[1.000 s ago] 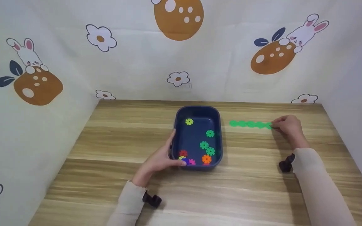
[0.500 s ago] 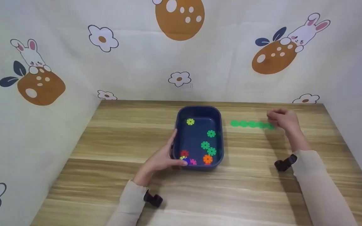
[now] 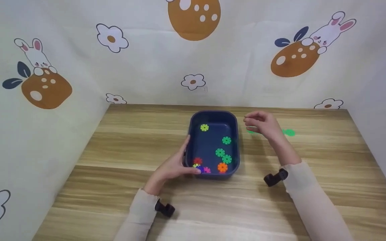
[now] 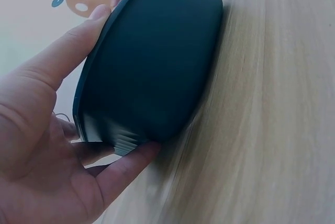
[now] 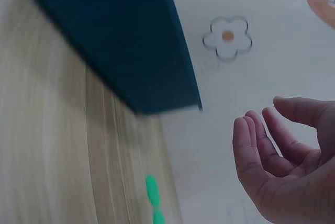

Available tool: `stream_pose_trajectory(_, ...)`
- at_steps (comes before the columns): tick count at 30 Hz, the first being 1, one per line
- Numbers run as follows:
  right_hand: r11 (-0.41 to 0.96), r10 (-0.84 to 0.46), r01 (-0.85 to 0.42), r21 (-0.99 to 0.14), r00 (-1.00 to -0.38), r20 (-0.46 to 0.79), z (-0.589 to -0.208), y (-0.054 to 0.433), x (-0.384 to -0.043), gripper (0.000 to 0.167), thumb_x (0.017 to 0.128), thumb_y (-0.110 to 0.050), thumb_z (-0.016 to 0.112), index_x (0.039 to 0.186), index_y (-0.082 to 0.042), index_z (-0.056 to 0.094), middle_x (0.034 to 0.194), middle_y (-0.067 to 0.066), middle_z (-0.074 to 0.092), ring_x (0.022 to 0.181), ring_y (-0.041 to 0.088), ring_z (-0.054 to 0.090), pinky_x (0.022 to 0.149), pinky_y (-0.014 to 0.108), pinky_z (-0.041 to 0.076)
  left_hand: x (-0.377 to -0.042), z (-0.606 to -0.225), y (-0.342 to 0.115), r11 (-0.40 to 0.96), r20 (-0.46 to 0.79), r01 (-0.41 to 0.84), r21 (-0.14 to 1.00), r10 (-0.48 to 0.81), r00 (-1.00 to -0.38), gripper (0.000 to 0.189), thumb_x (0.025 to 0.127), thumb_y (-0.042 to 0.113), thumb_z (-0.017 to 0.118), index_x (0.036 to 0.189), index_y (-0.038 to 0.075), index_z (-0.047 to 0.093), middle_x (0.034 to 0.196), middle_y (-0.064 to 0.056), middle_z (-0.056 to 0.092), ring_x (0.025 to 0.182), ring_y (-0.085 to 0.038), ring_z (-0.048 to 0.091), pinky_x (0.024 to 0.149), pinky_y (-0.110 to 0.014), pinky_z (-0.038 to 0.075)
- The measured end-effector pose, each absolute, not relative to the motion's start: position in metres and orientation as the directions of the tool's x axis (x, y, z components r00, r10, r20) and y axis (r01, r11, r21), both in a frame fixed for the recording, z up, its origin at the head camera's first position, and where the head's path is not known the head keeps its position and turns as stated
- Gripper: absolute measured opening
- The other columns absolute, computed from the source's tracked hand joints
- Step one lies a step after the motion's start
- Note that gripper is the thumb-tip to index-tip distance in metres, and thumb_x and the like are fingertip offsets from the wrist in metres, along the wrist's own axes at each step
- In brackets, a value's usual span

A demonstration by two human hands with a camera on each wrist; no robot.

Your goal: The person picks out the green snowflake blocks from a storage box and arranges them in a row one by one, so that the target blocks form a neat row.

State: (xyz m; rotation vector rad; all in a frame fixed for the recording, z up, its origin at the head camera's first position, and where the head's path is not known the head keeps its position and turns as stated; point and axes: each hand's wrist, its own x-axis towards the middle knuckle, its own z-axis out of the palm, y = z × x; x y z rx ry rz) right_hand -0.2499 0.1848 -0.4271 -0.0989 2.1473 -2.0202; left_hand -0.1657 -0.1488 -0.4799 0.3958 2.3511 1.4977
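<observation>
A dark blue plastic bin point(image 3: 209, 144) stands on the wooden table. My left hand point(image 3: 171, 168) grips its near left corner, thumb over the rim and fingers along the outer side point(image 4: 146, 62). Inside lie notched snowflake discs: a yellow disc point(image 3: 204, 127), a green disc point(image 3: 226, 140), an orange disc point(image 3: 222, 167) and several more along the near wall. My right hand point(image 3: 266, 126) is in the air right of the bin, fingers loosely bent and holding nothing in the right wrist view. Beneath it lies a row of green discs point(image 3: 290, 132), its middle hidden by the hand.
A white cloth wall point(image 3: 152, 67) printed with rabbits and flowers rises behind the table and at both sides. The wooden tabletop point(image 3: 139, 134) extends around the bin. A black camera mount point(image 3: 275, 177) sits on the right wrist, another mount point(image 3: 165, 208) on the left.
My right hand has let go of the right end of the green row, lifted, and moved left over it toward the bin. The left hand keeps its grip on the bin.
</observation>
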Motion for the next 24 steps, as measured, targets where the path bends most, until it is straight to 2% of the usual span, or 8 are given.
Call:
stream_pose_trajectory(4,0.082,-0.275,0.111,-0.99,-0.953,-0.13,-0.431,0.153,-0.243,0.03,0.098,-0.01,0.062,0.123,0.005,0.059,0.105,-0.001,0.068,0.094,0.007,0.068,0.09,0.028,0.058,-0.165,-0.482,-0.149,0.408,-0.131,0.05,0.911,0.404,-0.905,0.124,0.077,0.024,0.087,0.162,0.025,-0.003,0.169,-0.014,0.003,0.151,-0.034,0.022,0.125,-0.054,0.015)
stream_pose_trajectory(7,0.11,-0.337,0.119,-0.987,-0.929,-0.15,-0.433,0.133,-0.237,0.031,0.099,-0.011,0.061,0.126,0.004,0.058,0.115,0.008,0.066,0.108,0.017,0.066,0.099,0.036,0.054,-0.167,-0.483,-0.149,0.387,-0.122,0.052,0.921,0.412,-0.903,0.124,0.077,0.024,0.087,0.162,0.025,-0.003,0.169,-0.013,0.003,0.15,-0.034,0.022,0.125,-0.053,0.017)
stream_pose_trajectory(9,0.16,-0.358,0.107,-0.981,-0.92,-0.159,-0.434,0.12,-0.234,0.032,0.099,-0.014,0.061,0.127,0.002,0.058,0.122,0.014,0.064,0.117,0.025,0.062,0.104,0.045,0.051,-0.168,-0.483,-0.149,0.372,-0.114,0.054,0.927,0.415,-0.903,0.122,0.078,0.023,0.086,0.162,0.025,-0.002,0.169,-0.013,0.005,0.147,-0.035,0.026,0.124,-0.054,0.02)
stream_pose_trajectory(12,0.294,-0.395,0.054,-0.954,-0.902,-0.173,-0.437,0.104,-0.23,0.034,0.099,-0.019,0.06,0.128,-0.001,0.059,0.131,0.018,0.062,0.123,0.033,0.056,0.109,0.051,0.046,-0.169,-0.483,-0.15,0.364,-0.117,0.05,0.93,0.42,-0.9,0.121,0.079,0.021,0.086,0.162,0.025,-0.003,0.168,-0.013,0.007,0.143,-0.034,0.03,0.123,-0.053,0.022)
stream_pose_trajectory(15,0.436,-0.442,0.007,-0.9,-0.869,-0.222,-0.441,0.092,-0.227,0.036,0.099,-0.023,0.06,0.13,-0.003,0.06,0.132,0.017,0.061,0.12,0.031,0.056,0.11,0.049,0.044,-0.168,-0.482,-0.15,0.369,-0.116,0.056,0.928,0.427,-0.897,0.121,0.08,0.022,0.085,0.162,0.024,-0.004,0.168,-0.013,0.006,0.143,-0.034,0.03,0.123,-0.053,0.022)
stream_pose_trajectory(18,0.517,-0.478,-0.01,-0.856,-0.833,-0.279,-0.447,0.087,-0.226,0.038,0.098,-0.021,0.062,0.131,-0.003,0.06,0.132,0.017,0.06,0.118,0.029,0.054,0.111,0.048,0.042,-0.167,-0.482,-0.15,0.38,-0.119,0.058,0.923,0.426,-0.897,0.121,0.08,0.023,0.085,0.161,0.025,-0.005,0.169,-0.012,0.005,0.145,-0.034,0.028,0.124,-0.054,0.021)
stream_pose_trajectory(24,0.634,-0.468,-0.086,-0.769,-0.834,-0.293,-0.457,0.077,-0.226,0.045,0.087,-0.009,0.074,0.129,-0.002,0.061,0.132,0.019,0.06,0.12,0.032,0.057,0.109,0.048,0.045,-0.167,-0.481,-0.151,0.399,-0.12,0.063,0.915,0.417,-0.901,0.12,0.08,0.023,0.084,0.161,0.027,-0.004,0.17,-0.009,0.002,0.151,-0.032,0.021,0.125,-0.054,0.016)
